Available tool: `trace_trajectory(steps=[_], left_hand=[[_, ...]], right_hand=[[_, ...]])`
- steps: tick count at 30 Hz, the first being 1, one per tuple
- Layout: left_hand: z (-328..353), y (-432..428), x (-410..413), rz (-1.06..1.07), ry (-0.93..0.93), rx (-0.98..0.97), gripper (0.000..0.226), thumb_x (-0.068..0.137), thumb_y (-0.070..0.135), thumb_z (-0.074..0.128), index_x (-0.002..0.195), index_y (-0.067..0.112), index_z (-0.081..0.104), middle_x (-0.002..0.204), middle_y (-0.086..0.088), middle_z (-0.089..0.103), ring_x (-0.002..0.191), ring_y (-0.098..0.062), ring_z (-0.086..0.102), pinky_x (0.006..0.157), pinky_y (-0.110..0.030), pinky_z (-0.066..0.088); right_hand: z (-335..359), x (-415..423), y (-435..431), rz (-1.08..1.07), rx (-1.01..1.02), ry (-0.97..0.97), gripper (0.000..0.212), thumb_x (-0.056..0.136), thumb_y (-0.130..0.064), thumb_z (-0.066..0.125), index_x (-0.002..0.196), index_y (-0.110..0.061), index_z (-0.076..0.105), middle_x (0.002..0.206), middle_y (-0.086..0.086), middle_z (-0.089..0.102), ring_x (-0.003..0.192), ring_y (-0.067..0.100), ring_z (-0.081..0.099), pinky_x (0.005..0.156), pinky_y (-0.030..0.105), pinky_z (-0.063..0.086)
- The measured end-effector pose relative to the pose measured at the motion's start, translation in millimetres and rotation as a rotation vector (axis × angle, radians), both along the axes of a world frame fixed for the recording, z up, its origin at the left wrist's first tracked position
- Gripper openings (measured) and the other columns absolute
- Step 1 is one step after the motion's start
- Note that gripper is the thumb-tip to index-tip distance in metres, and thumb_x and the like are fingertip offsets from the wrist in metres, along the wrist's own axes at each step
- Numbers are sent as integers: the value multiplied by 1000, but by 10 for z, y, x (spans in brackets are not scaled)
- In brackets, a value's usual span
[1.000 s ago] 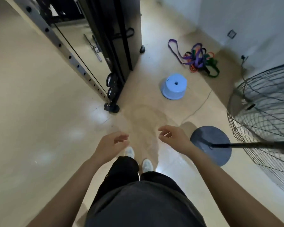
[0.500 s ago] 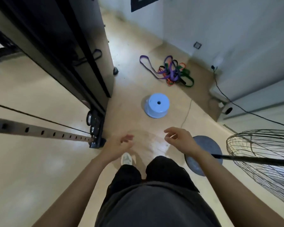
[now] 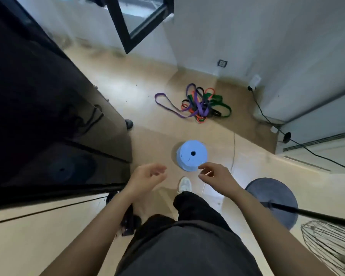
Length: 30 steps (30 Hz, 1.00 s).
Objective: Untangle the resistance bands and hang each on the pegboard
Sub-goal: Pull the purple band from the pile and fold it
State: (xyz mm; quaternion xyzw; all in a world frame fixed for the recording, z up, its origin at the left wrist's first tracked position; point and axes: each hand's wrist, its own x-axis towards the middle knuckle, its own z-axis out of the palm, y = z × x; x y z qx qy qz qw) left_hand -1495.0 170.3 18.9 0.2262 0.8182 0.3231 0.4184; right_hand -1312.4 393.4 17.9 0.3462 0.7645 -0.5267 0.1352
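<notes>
A tangled heap of resistance bands (image 3: 199, 104), purple, green, orange and black, lies on the floor near the far wall. One purple loop (image 3: 163, 99) trails out to its left. My left hand (image 3: 145, 178) and my right hand (image 3: 215, 176) hang in front of me, both empty with fingers loosely apart, well short of the bands. No pegboard shows in this view.
A light blue round stool (image 3: 191, 155) stands on the floor between my hands and the bands. A dark gym machine (image 3: 48, 116) fills the left side. A fan's round base (image 3: 273, 198) and wire cage (image 3: 331, 244) are at the right. A black cable (image 3: 299, 142) runs along the right wall.
I have walked forward: the stool and the bands are closer and lower in view, and the machine has slid past on my left. Both hands stay empty.
</notes>
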Motion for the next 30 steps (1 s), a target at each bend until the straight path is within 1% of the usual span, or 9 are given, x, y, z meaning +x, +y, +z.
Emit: trace_trajectory(steps=[2,6,11,15,18,21,24,28,30], left_hand=[[16,303,-249,-12,-11,3,32,75,58,67,104,45,72,101,21,75,97,0,70,92,-38,58],[70,838,-737,-14,-29,42,35,76,55,68,107,40,73,102,16,76,100,-5,71,95,-40,57],[-30,1480,-1443,-109,-44,20,19,90,28,74,107,36,71,103,15,75,98,-1,70,95,-30,55],[-157,2077,-2107,-205,-91,40,18,93,24,71,107,36,68,104,15,73,97,3,67,93,-24,51],[-221,2543,-2612,-293,-94,47,19,90,29,73,102,42,68,101,15,74,94,1,68,89,-26,53],[-206,2972,-3003,-391,-89,59,20,86,37,73,106,38,70,102,15,74,94,-3,69,91,-34,56],[-143,3425,-3273,-449,-92,74,29,82,44,70,109,33,71,103,13,74,96,-2,69,93,-34,56],[-151,3990,-3428,-429,-127,84,24,88,27,76,111,25,73,103,12,74,95,-2,70,95,-32,55],[-209,4258,-3448,-439,-142,70,23,88,27,75,110,27,74,102,15,74,95,1,69,94,-30,55]], right_hand=[[-5,-237,257,-21,-16,-1,26,91,-29,68,117,-28,67,98,-11,69,85,6,64,69,16,43],[50,-655,755,-70,-4,-5,23,91,-25,67,114,-28,68,96,-14,69,86,5,65,72,18,45],[15,-1120,1335,-172,7,-29,23,91,-27,68,114,-27,67,98,-10,69,85,6,64,69,18,46],[-50,-1515,1742,-265,39,-69,23,91,-26,68,113,-28,67,96,-10,69,79,4,62,64,12,44],[-3,-1811,2040,-359,62,-112,23,91,-25,69,114,-27,68,97,-7,69,78,5,62,63,11,44],[129,-2061,2330,-456,73,-121,22,91,-23,69,113,-24,68,96,-4,70,77,7,61,59,9,43],[264,-2270,2635,-526,85,-97,21,91,-21,70,112,-24,70,96,-3,70,78,9,63,65,7,44],[339,-2429,3073,-574,100,-84,18,90,-18,70,107,-25,69,90,-7,70,75,5,63,68,6,44],[289,-2456,3323,-577,96,-95,18,91,-16,70,107,-25,69,90,-6,70,76,4,63,67,5,45]])
